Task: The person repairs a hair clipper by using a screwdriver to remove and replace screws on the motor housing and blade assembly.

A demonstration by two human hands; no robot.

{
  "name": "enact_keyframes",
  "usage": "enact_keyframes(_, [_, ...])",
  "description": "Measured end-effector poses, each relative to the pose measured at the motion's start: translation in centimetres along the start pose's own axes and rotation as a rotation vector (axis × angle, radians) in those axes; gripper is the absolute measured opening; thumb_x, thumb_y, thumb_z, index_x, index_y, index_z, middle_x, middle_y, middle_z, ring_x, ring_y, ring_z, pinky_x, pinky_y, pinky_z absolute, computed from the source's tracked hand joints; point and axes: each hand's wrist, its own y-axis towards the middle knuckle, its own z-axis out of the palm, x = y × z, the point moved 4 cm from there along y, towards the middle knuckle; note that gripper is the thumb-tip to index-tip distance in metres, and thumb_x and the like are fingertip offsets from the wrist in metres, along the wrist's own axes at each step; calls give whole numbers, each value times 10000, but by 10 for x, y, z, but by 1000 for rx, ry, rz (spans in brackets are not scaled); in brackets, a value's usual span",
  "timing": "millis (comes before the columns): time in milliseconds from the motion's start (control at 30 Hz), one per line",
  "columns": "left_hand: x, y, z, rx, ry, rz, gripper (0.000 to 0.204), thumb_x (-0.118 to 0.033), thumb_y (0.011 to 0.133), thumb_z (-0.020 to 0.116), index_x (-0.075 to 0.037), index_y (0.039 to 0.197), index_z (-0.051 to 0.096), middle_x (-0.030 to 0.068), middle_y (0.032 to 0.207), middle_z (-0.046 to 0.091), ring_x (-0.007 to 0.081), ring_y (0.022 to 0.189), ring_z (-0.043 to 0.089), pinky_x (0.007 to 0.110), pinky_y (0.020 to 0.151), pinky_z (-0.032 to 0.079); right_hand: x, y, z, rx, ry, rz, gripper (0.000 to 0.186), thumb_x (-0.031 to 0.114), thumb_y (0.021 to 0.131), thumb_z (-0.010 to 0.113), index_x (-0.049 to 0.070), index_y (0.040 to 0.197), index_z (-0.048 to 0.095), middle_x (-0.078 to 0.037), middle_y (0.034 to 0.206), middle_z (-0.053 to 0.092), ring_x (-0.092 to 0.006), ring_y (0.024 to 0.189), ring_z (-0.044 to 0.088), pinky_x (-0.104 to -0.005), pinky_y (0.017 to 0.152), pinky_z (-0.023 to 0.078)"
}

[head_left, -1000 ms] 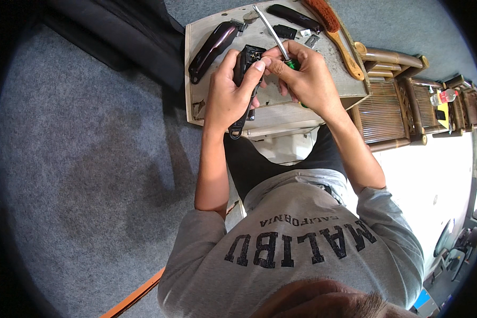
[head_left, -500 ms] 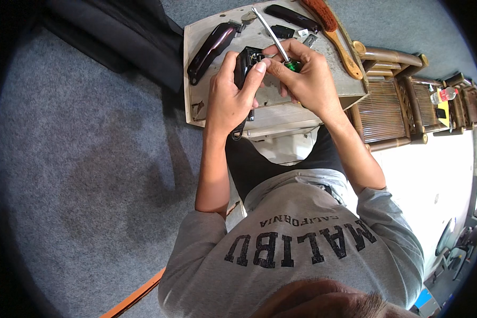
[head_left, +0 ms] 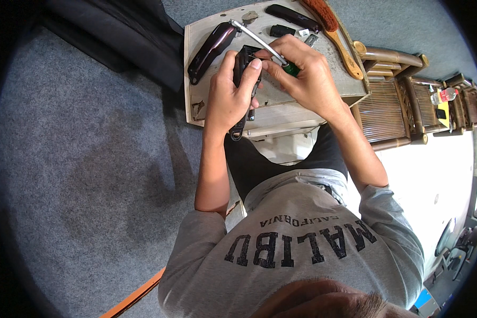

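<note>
My left hand (head_left: 231, 98) is closed around a black hair clipper (head_left: 243, 62), its open end tilted up and its hanging loop toward me. Inside that end, small parts are too fine to make out. A screwdriver (head_left: 259, 40) with a green handle is gripped in my right hand (head_left: 307, 74), its metal shaft pointing up and left. The thumb and index finger of that hand pinch at the clipper's open end; whatever is between them is hidden. Beyond my left hand, a dark, shiny clipper (head_left: 212, 53) lies on the wooden table (head_left: 201, 108).
Also on the table are a black clipper body (head_left: 292, 17), a small black part (head_left: 282, 31), a metal piece (head_left: 311, 40) and a wooden-handled brush (head_left: 344, 53). To the right stands a bamboo bench (head_left: 384, 111). Black cloth (head_left: 127, 37) hangs at the left.
The screwdriver's tip has swung left and down, over the head of the lying clipper. My right fingers have shifted slightly at the held clipper's open end, which has tilted a little.
</note>
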Motion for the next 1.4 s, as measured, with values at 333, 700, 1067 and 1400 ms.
enact_keyframes(333, [-1, 2, -6, 24, -88, -102, 318, -316, 1093, 552, -26, 1209, 609, 94, 783, 673, 146, 500, 623, 259, 451, 492, -2, 4, 5, 29, -40, -53, 200, 44, 870, 774, -8, 1060, 743, -126, 989, 688, -344, 847, 724, -428, 744, 574])
enact_keyframes(700, [2, -2, -8, 25, -87, -54, 323, -244, 1074, 452, -3, 1223, 605, 105, 802, 666, 160, 559, 659, 278, 486, 515, 22, 1, 10, 128, -310, -239, 257, 63, 811, 790, 24, 1058, 731, -61, 1053, 657, -270, 687, 736, -386, 590, 622])
enact_keyframes(1067, [1, -12, -9, 87, 138, 158, 464, -271, 1048, 349, 95, 1156, 614, 179, 1098, 622, 235, 790, 684, 362, 693, 528, 39, -20, 14, 32, -290, -177, 448, 31, 769, 803, 57, 1213, 750, -26, 1103, 634, -177, 676, 712, -324, 549, 614])
enact_keyframes(1400, [15, -25, -5, -147, 59, 543, 384, -356, 1099, 578, 2, 1229, 527, 62, 807, 650, 124, 674, 602, 300, 608, 489, 44, -47, 29, -212, -73, -116, 385, -34, 789, 793, 25, 1169, 769, -97, 1108, 665, -184, 794, 710, -320, 594, 591])
